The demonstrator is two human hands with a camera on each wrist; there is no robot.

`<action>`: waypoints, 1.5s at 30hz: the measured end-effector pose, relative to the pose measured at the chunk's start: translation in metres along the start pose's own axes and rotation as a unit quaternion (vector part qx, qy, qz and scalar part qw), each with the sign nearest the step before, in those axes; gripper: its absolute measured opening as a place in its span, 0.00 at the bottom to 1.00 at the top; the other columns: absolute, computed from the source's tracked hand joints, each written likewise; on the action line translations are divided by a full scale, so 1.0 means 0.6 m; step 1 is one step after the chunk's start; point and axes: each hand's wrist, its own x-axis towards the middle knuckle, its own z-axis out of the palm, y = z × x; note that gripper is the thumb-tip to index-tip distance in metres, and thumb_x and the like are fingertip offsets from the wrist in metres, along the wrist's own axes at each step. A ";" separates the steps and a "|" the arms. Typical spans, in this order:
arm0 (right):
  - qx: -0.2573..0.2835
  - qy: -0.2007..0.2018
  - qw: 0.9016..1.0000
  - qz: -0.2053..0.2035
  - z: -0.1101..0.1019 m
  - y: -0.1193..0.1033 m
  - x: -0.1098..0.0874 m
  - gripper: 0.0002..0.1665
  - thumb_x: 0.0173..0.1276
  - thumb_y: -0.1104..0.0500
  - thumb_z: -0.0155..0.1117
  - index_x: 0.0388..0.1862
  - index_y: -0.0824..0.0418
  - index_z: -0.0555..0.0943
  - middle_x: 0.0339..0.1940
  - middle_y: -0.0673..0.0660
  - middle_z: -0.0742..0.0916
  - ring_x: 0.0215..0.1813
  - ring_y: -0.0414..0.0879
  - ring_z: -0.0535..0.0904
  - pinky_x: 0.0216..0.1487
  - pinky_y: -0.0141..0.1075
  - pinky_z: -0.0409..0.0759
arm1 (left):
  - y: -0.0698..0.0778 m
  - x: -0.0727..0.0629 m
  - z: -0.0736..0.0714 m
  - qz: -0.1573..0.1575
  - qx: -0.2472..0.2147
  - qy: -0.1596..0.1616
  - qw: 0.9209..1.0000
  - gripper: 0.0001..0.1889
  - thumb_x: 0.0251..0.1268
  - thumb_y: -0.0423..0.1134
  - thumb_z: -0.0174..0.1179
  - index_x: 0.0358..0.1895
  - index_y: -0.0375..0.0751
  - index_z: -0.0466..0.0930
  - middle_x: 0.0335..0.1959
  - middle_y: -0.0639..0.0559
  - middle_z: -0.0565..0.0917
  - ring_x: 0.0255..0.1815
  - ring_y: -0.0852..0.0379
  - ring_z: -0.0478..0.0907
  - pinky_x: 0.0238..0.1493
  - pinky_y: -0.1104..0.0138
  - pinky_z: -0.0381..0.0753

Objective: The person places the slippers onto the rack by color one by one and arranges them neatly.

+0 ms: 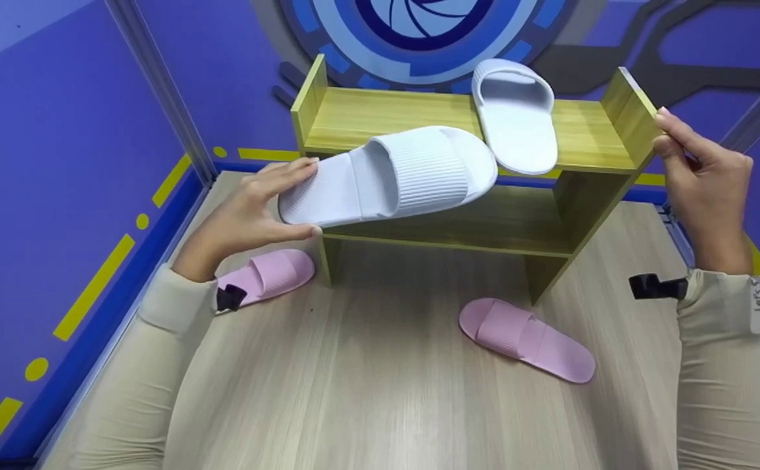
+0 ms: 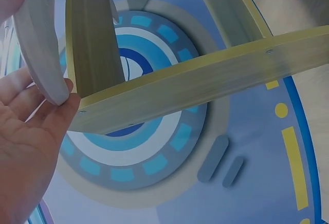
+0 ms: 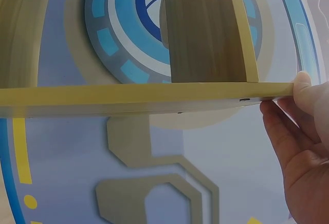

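My left hand [image 1: 243,212] grips a white slipper [image 1: 429,173] by its heel end, thumb below and fingers above. The slipper is tilted in front of the wooden shoe rack [image 1: 393,114], toe pointing right. In the left wrist view, the slipper's pale edge [image 2: 41,49] lies between thumb and fingers, beside the rack's side panel. Another white slipper [image 1: 522,138] rests on the top shelf, right of the middle, its heel toward me. With thumb and fingertips, my right hand [image 1: 706,179] pinches the edge of the rack's right side panel [image 3: 128,98].
On the wood-look floor [image 1: 380,391], one pink slipper [image 1: 282,273] lies left of the rack, partly behind the left wrist. A second pink slipper [image 1: 530,339] lies before the rack's right leg. Blue-purple panels [image 1: 60,163] stand behind and at both sides.
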 end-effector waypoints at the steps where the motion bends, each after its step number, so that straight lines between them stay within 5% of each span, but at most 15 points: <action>1: 0.001 0.001 1.000 0.001 0.000 0.000 0.000 0.17 0.64 0.58 0.65 0.53 0.51 0.83 0.56 0.55 0.84 0.57 0.31 0.79 0.49 0.17 0.76 | 0.001 0.000 0.000 0.000 0.002 0.002 1.000 0.45 0.46 0.46 0.76 0.70 0.43 0.66 0.72 0.48 0.67 0.72 0.47 0.63 0.66 0.50 0.70; 17: 0.012 0.008 1.000 0.010 0.001 0.001 -0.002 0.17 0.63 0.57 0.66 0.51 0.52 0.84 0.55 0.54 0.84 0.56 0.31 0.80 0.50 0.18 0.76 | 0.024 0.012 0.007 0.011 0.025 0.067 0.997 0.42 0.45 0.47 0.76 0.66 0.40 0.71 0.67 0.45 0.73 0.67 0.44 0.69 0.62 0.53 0.75; 29: -0.001 0.001 1.000 0.018 0.002 0.000 -0.003 0.17 0.64 0.57 0.65 0.53 0.51 0.83 0.56 0.53 0.84 0.58 0.32 0.79 0.51 0.19 0.76 | 0.043 0.018 0.016 -0.034 0.036 0.112 0.993 0.41 0.46 0.50 0.75 0.67 0.41 0.71 0.68 0.46 0.73 0.68 0.47 0.68 0.61 0.54 0.76; 45: 0.015 0.015 1.000 0.003 0.005 0.004 -0.004 0.17 0.63 0.57 0.66 0.51 0.53 0.84 0.54 0.53 0.84 0.54 0.29 0.80 0.46 0.15 0.75 | 0.057 0.039 0.039 -0.023 0.027 0.186 0.982 0.41 0.45 0.50 0.75 0.64 0.36 0.73 0.64 0.43 0.76 0.61 0.48 0.71 0.58 0.54 0.78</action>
